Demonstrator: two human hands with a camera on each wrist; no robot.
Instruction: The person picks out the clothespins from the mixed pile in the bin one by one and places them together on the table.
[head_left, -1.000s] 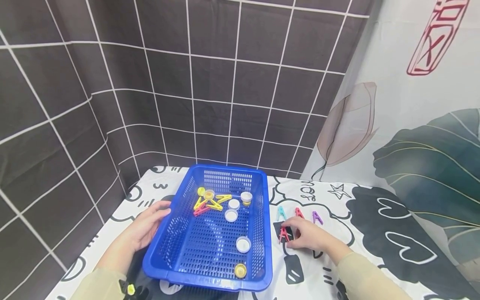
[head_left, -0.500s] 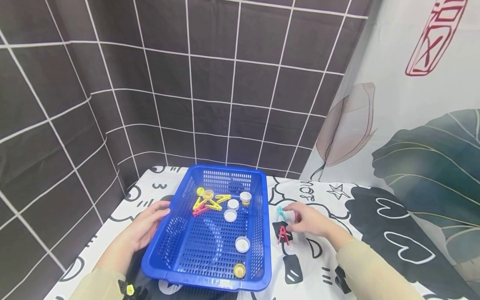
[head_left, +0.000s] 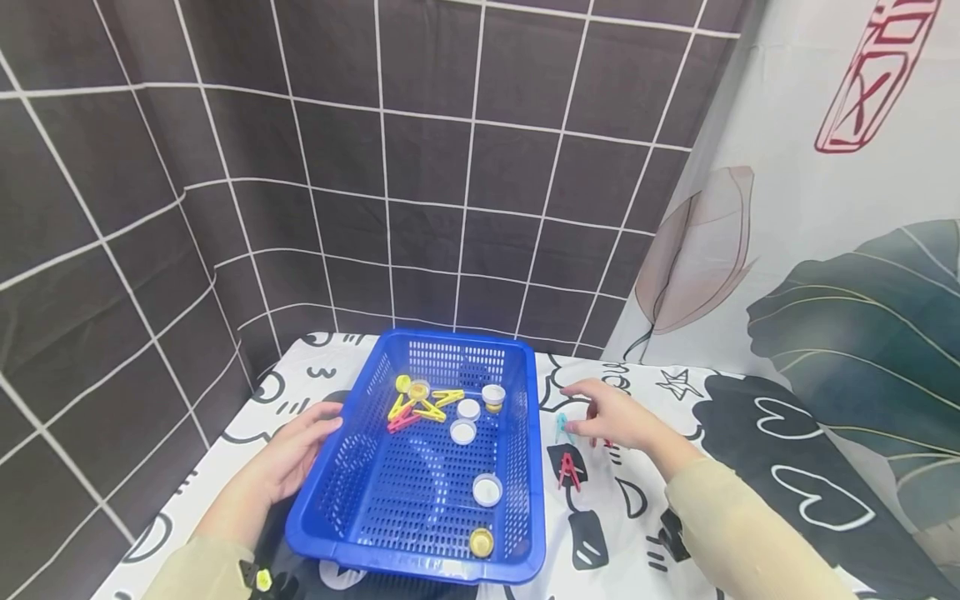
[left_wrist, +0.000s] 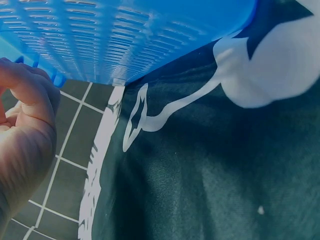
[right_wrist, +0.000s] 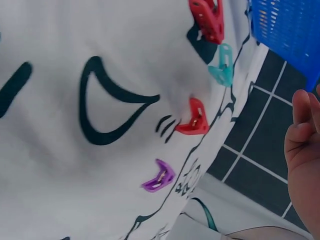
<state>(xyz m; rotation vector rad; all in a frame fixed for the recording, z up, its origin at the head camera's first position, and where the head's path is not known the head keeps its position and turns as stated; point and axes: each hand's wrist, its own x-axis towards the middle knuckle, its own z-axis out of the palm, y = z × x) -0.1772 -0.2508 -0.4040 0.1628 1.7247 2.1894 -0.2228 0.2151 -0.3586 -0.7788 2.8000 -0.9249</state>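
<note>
My left hand (head_left: 296, 454) rests its fingertips against the left rim of a blue plastic basket (head_left: 300, 533); in the left wrist view its fingers look loosely bent beside the basket wall (left_wrist: 100, 40). Over the cloth right of the basket hovers my right hand (head_left: 618, 417), fingers spread, with nothing seen in it. Under and near it lie clothespins: a teal one (right_wrist: 223, 65), a red one (right_wrist: 196, 119), a purple one (right_wrist: 160, 177) and a nearer red one (head_left: 568, 472). In the head view the hand covers the purple one and most of the farther red one.
Inside the basket are yellow clothespins (head_left: 431, 411), a red clothespin (head_left: 402, 418), and several small round white (head_left: 487, 490) and yellow (head_left: 481, 543) caps or cups. A black-and-white printed cloth (head_left: 675, 467) covers the table. Dark gridded fabric (head_left: 450, 167) hangs behind it.
My right hand has left the nearer red clothespin and moved away from me, past the teal one, with its fingers opening. The left hand and the basket have stayed put.
</note>
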